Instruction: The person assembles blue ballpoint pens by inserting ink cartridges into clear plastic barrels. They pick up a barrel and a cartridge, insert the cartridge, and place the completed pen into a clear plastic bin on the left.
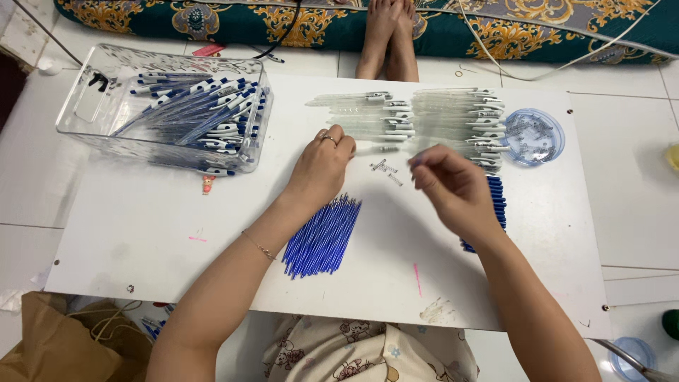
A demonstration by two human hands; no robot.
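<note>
Left hand [324,164] fisted, right hand [453,185] pinching something unclear; blue refills [324,237] lie near-vertical, slightly tilted right.

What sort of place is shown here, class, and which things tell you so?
Probably a home floor used for pen assembly: a low white board on floor tiles, a patterned mattress, and a clear bin of finished pens.

matt white board [141,233], clear glossy plastic bin [85,92], plastic pen barrels [453,113]

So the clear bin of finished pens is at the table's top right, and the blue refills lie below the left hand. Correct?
Not quite. In the head view the clear bin of finished pens sits at the white table's top left, not top right. The blue refills do lie just below the left hand.
</note>
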